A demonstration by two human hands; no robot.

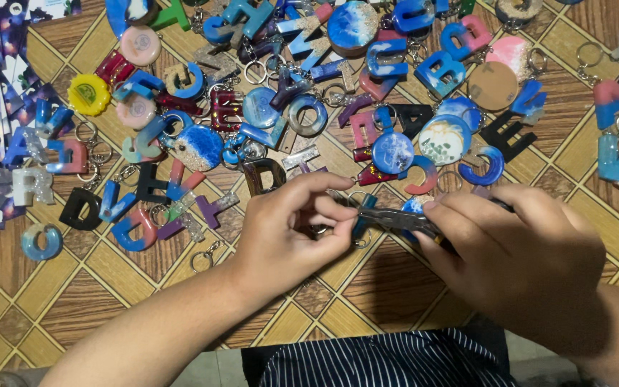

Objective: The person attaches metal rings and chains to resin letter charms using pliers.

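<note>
Patterned wood-look floor (395, 287), littered with resin letter keychains (252, 107). My left hand (288, 236) pinches narrow on a small ring, barely visible at the fingertips. My right hand (517, 265) is closed around pliers (395, 221), jaws toward that ring. Keychain pile lies just beyond the pliers. Judgement: steady grip, twist ring gently.

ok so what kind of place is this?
Probably a home craft spot, worked on the floor: wood-pattern flooring strewn with resin letter keychains and round resin discs. The right hand holds pliers to a small piece pinched in the left hand.
</note>
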